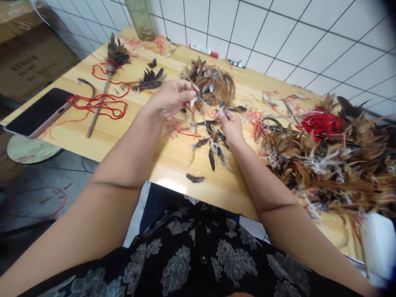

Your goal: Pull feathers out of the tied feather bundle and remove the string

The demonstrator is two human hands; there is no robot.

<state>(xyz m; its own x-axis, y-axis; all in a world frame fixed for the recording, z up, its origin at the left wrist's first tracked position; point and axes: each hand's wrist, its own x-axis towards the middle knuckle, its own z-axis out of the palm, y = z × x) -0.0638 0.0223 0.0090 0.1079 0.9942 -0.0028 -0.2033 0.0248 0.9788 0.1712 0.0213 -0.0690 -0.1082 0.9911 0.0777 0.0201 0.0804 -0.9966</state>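
Note:
My left hand (177, 97) pinches a feather at the near left side of a brown feather pile (201, 74). My right hand (230, 123) is closed on the base of a small bunch of brown feathers (227, 90), which fans upward from the fingers. Loose dark feathers (213, 144) lie on the table just below both hands. To the left rests a stick (99, 105) with dark feathers (116, 53) bound at its top by red string. More red string (108, 108) loops loosely across the stick.
A large heap of brown feathers (334, 165) with a red string bundle (323, 123) covers the table's right side. A phone (38, 111) lies at the left edge. Markers, a red one (204, 50) among them, and a greenish bottle (140, 20) are by the tiled wall.

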